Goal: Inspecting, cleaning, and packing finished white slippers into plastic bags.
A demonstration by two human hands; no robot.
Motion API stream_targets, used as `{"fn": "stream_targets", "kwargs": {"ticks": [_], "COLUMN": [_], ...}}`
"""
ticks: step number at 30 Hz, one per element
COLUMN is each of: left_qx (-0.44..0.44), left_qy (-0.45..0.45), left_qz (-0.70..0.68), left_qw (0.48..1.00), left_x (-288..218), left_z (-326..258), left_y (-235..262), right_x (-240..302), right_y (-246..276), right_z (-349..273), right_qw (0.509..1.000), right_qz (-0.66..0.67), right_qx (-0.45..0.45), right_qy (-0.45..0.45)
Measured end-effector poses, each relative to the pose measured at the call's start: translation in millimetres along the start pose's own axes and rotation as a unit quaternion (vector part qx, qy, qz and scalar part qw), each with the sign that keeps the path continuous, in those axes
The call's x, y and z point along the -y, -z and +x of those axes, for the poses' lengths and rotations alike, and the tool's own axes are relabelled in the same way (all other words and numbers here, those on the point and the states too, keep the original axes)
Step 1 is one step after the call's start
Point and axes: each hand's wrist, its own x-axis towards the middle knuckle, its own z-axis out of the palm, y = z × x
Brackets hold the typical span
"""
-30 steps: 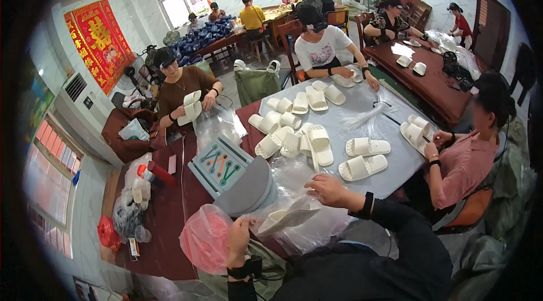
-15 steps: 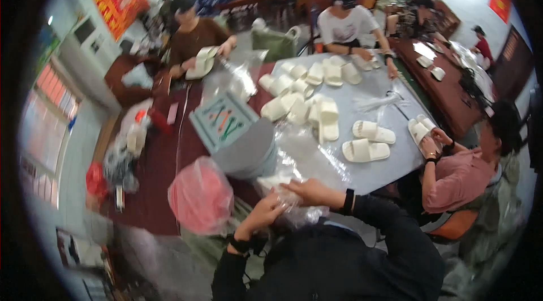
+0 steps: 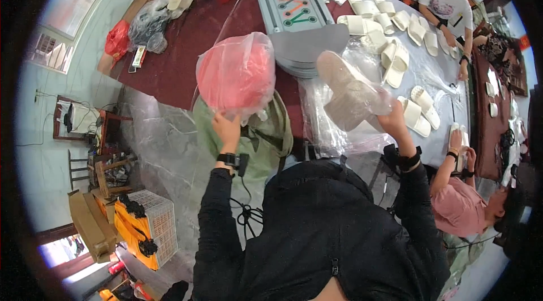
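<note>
Directly ahead of the dark jacket (image 3: 317, 222), the two hands are well apart, each with a dark band at the wrist. The left hand (image 3: 228, 130) has its fingers at the lower edge of a pink bundle (image 3: 236, 77) in clear plastic; whether they grip it or only touch it, I cannot tell. Below that bundle sits an olive-green sack (image 3: 271, 131). The right hand (image 3: 394, 119) pinches one end of some bagged pale slippers (image 3: 345, 89), held up at a tilt above clear plastic bags (image 3: 325, 131) at the table's near edge.

Beyond the hands, a stack of curved grey sheets (image 3: 308, 43) adjoins a grey-green box (image 3: 297, 7) with dark dots joined by coloured bars, both on a maroon table cover (image 3: 181, 57). To the right, a pair of white slippers (image 3: 417, 114) lies on a grey tabletop (image 3: 449, 111), and a cluster of white slippers (image 3: 373, 26) lies farther back. A person in pink (image 3: 461, 205) handles slippers at the right edge; a person in a white shirt (image 3: 447, 9) reaches over the far side.
</note>
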Motion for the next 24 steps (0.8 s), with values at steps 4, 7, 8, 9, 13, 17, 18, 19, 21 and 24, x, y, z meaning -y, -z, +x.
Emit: {"fn": "stream_targets", "kwargs": {"ticks": [4,7,8,9,13,17,18,19,21,24], "left_qx": [-0.097,0.125,0.166,0.207,0.352,0.312,0.326,0.339,0.379,0.616], "left_qy": [0.091,0.028,-0.078,-0.186,-0.405,-0.317,-0.293,-0.268,-0.369,-0.178], "left_qz": [-0.053,0.013,0.037,0.058,0.282,0.109,0.064,0.02,0.123,0.155], "left_qw": [0.99,0.992,0.982,0.959,0.796,0.889,0.897,0.902,0.84,0.752], "left_x": [64.5,97.7,97.8,89.8,78.0,75.9,74.2,73.1,130.1,109.6], "left_z": [-36.7,-57.9,-64.6,-69.5,-85.3,-88.2,-89.5,-90.9,-99.2,-105.3], "left_y": [-31.9,-60.3,-68.2,-76.3,-102.9,-115.3,-110.9,-105.8,-95.0,-83.6], "right_x": [28.1,36.2,31.7,27.4,44.1,59.8,62.6,64.8,82.5,61.5], "right_y": [-18.1,-30.0,-37.8,-47.0,-77.2,-106.6,-112.7,-121.7,-161.7,-196.2], "right_z": [-0.6,-0.7,-0.4,-2.8,-3.4,2.8,3.8,2.2,-1.5,-3.8], "right_qw": [0.971,0.983,0.964,0.966,0.969,0.943,0.942,0.939,0.926,0.936], "right_qz": [-0.204,-0.012,-0.055,-0.059,0.099,0.181,0.195,0.21,0.234,0.199], "right_qx": [0.028,0.096,0.093,0.087,0.155,0.191,0.198,0.206,0.232,0.209], "right_qy": [0.124,0.154,0.241,0.234,0.162,0.201,0.189,0.177,0.183,0.203]}}
